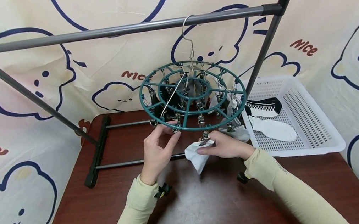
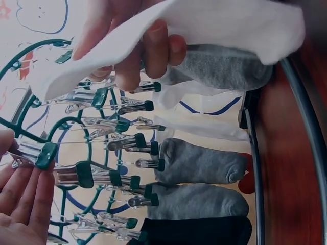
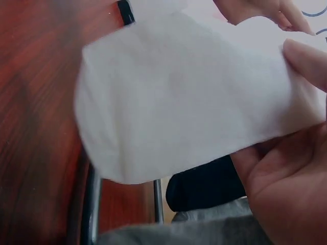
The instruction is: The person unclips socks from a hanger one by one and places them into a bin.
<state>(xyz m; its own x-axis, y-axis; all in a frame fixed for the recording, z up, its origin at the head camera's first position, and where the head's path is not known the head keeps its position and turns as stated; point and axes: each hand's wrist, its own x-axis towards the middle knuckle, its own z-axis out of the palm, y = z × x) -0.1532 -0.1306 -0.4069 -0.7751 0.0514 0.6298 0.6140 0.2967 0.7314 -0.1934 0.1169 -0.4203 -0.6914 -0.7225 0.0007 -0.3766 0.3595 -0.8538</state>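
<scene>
A green round drying hanger (image 1: 182, 126) with metal clips hangs by its hook from a grey rail. My left hand (image 1: 158, 149) pinches a clip (image 2: 38, 154) at the hanger's near rim between thumb and fingers. To its right, my right hand (image 1: 227, 145) holds a white sock (image 1: 197, 156) by its upper end, thumb on one face and fingers behind. The sock's top is close to another clip (image 1: 205, 135); whether that clip bites it, I cannot tell. In the left wrist view grey socks (image 2: 202, 161) and a black sock (image 2: 196, 232) hang from other clips.
A white plastic basket (image 1: 315, 125) at the right holds a black-and-white sock (image 1: 267, 107) and a white sock (image 1: 274, 129). The grey rack rail (image 1: 95, 34) spans above the hanger. Its foot (image 1: 97, 158) stands on the brown table (image 1: 207, 205).
</scene>
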